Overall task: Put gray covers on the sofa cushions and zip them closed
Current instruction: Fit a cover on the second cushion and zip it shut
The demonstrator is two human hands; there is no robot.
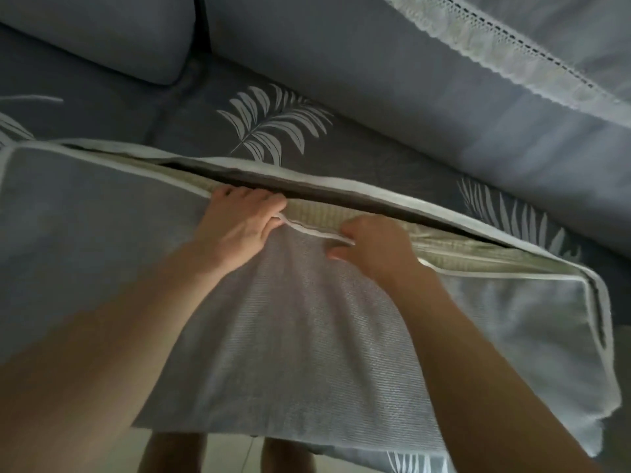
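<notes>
A long sofa cushion lies across the seat in front of me, partly inside a gray cover with white piping. The cover's far side gapes open along its length, and the pale green inner cushion shows in the gap. My left hand grips the near piped edge of the opening, fingers curled over it. My right hand pinches the same piped edge a little to the right. The far flap of the opening lies loose beyond the hands. I see no zipper pull.
The cushion rests on a sofa seat covered in dark gray fabric with white leaf prints. Gray back cushions stand behind. A white lace-edged cloth drapes over the sofa back at upper right. My legs and pale floor show below.
</notes>
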